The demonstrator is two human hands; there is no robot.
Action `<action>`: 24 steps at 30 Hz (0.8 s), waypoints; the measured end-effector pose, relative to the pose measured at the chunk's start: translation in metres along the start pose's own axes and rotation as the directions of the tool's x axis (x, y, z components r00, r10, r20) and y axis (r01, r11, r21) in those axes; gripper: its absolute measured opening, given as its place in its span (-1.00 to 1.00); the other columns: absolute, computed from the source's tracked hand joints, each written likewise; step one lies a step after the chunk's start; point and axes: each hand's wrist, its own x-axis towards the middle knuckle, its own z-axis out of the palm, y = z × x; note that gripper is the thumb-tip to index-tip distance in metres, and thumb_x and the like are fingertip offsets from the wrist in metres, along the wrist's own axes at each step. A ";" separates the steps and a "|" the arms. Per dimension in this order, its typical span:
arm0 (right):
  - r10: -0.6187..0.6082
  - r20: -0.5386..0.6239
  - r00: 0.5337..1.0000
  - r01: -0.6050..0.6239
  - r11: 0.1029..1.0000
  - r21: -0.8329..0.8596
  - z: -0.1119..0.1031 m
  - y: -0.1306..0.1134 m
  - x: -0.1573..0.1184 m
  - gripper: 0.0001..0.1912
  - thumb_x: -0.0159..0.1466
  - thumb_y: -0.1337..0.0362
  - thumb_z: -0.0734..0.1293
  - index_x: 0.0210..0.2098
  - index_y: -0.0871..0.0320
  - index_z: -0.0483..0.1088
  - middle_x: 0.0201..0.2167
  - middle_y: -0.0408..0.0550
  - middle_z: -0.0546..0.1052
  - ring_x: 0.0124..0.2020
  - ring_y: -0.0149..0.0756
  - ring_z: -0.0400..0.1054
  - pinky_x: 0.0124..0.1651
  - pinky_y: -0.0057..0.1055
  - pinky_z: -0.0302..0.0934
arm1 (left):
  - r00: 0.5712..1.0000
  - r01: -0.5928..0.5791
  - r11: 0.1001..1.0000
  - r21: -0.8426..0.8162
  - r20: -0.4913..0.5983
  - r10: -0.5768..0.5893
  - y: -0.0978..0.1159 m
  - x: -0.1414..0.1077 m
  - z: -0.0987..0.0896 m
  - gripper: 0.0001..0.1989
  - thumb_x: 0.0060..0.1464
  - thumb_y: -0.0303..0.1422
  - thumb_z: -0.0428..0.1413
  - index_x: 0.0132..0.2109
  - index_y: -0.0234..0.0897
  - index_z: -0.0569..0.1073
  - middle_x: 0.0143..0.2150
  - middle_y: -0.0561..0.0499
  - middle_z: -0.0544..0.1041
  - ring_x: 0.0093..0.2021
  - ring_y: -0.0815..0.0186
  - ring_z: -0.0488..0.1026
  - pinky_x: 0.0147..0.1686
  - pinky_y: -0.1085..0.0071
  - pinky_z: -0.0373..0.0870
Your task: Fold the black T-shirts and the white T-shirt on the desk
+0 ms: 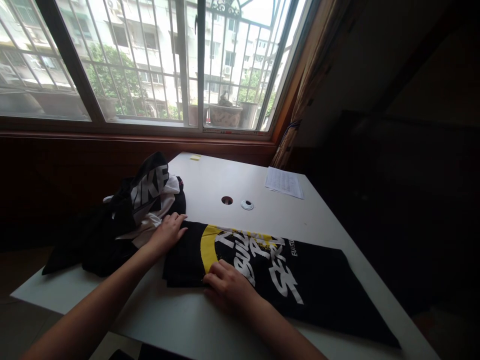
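A black T-shirt [322,280] with yellow and white lettering lies folded into a long strip across the white table [142,300]. My left hand [169,232] rests at its far left corner, with the thumb held apart from the fingers. At the near edge, by the yellow print, my right hand [228,286] has its fingers curled on the cloth; the fingertips are partly hidden. Close beside my left hand sits a loose heap of dark and white clothes [127,220], with a NIKE print on one piece.
Sheets of paper [284,183] lie at the far right of the table. A cable hole [227,200] and its round cover [247,204] are near the middle. A small yellow note [195,157] sits at the back edge. A barred window [150,65] stands behind, with a tied curtain [296,115].
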 end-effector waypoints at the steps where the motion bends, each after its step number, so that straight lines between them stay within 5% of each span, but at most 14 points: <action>1: 0.010 -0.007 1.000 -0.010 1.000 0.018 0.001 0.000 -0.002 -0.80 0.35 0.19 0.33 -0.05 0.07 0.41 -0.09 -0.02 0.45 -0.09 -0.19 0.29 0.01 -0.26 0.30 | 1.000 0.022 1.000 -0.002 0.007 -0.022 0.000 0.005 0.002 -0.71 0.25 -0.37 0.09 0.11 -0.23 0.42 -0.05 -0.13 0.48 -0.04 0.10 0.46 -0.02 0.23 0.41; 5: 0.034 -0.017 0.999 -0.033 0.996 0.077 0.002 0.000 -0.006 -0.76 0.33 0.21 0.34 -0.02 0.06 0.41 -0.06 -0.01 0.44 -0.06 -0.16 0.28 0.01 -0.24 0.30 | 0.999 0.048 0.999 -0.011 -0.006 -0.048 0.001 0.015 0.003 -0.82 0.24 -0.46 0.03 -0.05 -0.25 0.46 -0.14 -0.07 0.48 -0.12 0.20 0.48 -0.11 0.34 0.42; 10: 0.045 -0.011 0.999 -0.043 0.991 0.125 -0.004 -0.004 -0.009 -0.71 0.32 0.24 0.32 0.04 0.06 0.43 -0.05 -0.01 0.44 -0.03 -0.16 0.27 0.07 -0.22 0.29 | 0.993 0.052 0.995 0.079 -0.107 -0.044 0.020 0.006 -0.004 -0.71 0.27 -0.49 -0.05 0.06 -0.29 0.46 -0.04 -0.19 0.46 -0.02 0.06 0.42 -0.07 0.16 0.42; 14: 0.005 -0.007 1.000 -0.004 0.987 0.159 -0.016 -0.009 -0.013 -0.69 0.32 0.23 0.33 0.06 0.04 0.45 -0.02 -0.02 0.47 0.00 -0.16 0.30 0.12 -0.20 0.28 | 0.972 -0.121 0.980 0.159 -0.180 0.149 0.050 0.001 -0.014 -0.62 0.30 -0.48 -0.06 0.20 -0.26 0.42 0.16 -0.22 0.45 0.21 0.01 0.33 0.12 0.06 0.36; 18: -0.045 -0.060 0.997 0.059 0.967 0.249 -0.034 0.002 -0.019 -0.75 0.39 0.28 0.26 0.00 0.06 0.50 -0.05 -0.05 0.53 -0.03 -0.26 0.36 0.09 -0.32 0.30 | 0.960 -0.265 0.953 0.150 -0.049 0.275 0.087 -0.007 -0.003 -0.57 0.39 -0.36 -0.11 0.32 -0.28 0.34 0.35 -0.16 0.35 0.40 0.05 0.15 0.34 0.06 0.12; 21: 0.128 -0.163 0.978 -0.096 0.977 0.193 -0.040 0.030 -0.029 -0.68 0.41 0.28 0.22 0.11 0.08 0.45 0.08 0.03 0.51 0.10 -0.20 0.35 0.20 -0.21 0.27 | 0.955 -0.295 0.948 0.120 0.052 0.291 0.108 -0.017 0.022 -0.48 0.41 -0.17 -0.12 0.40 -0.23 0.22 0.46 -0.11 0.17 0.47 -0.01 0.02 0.36 -0.05 0.04; 24: 0.350 -0.157 0.924 -0.352 0.936 0.017 -0.036 0.066 -0.046 -0.52 0.43 0.14 0.21 0.30 0.10 0.29 0.34 0.12 0.29 0.36 -0.05 0.12 0.37 0.04 0.06 | 0.962 -0.256 0.962 0.095 0.120 0.244 0.114 -0.022 0.043 -0.41 0.38 -0.05 -0.11 0.44 -0.17 0.15 0.49 -0.07 0.08 0.48 -0.03 -0.02 0.38 -0.12 -0.05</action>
